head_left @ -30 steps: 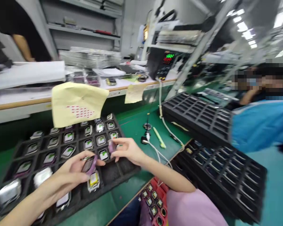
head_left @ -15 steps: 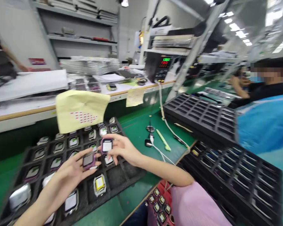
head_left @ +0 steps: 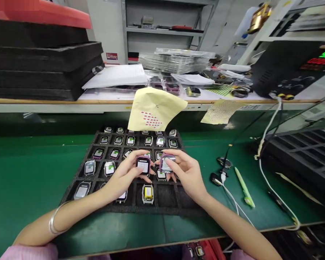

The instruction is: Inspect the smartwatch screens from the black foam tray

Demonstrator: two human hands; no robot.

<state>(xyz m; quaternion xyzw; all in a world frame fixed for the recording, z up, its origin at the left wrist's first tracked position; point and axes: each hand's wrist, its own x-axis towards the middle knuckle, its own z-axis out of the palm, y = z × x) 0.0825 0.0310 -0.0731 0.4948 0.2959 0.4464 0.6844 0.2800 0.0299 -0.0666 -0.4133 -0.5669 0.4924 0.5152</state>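
My left hand [head_left: 130, 168] is closed around a strapless purple smartwatch [head_left: 143, 165], its lit screen facing me and the thumb lying at its lower left. A second purple smartwatch [head_left: 165, 164] with a shiny, reflecting face is gripped between the thumb and fingers of my right hand [head_left: 185, 168]. Both watches are held side by side, a small gap apart, above a black foam tray [head_left: 162, 209]. Many watch bodies sit in the tray's compartments, several with lit white-and-green screens. One of them, an open silver watch case [head_left: 147, 194], shows a yellow battery.
Right of the tray lie a light-green pen-like tool [head_left: 244, 187], a white cable [head_left: 233, 196] and a black puck [head_left: 215, 178]. Yellow notes [head_left: 154, 108] hang from the shelf edge. Black trays [head_left: 308, 155] stand at right; a black instrument [head_left: 289, 68] sits on the shelf.
My view has swung left, so the tray is now in the middle. The watch in my left hand now shows a lit screen, while the right one's face now looks shiny.
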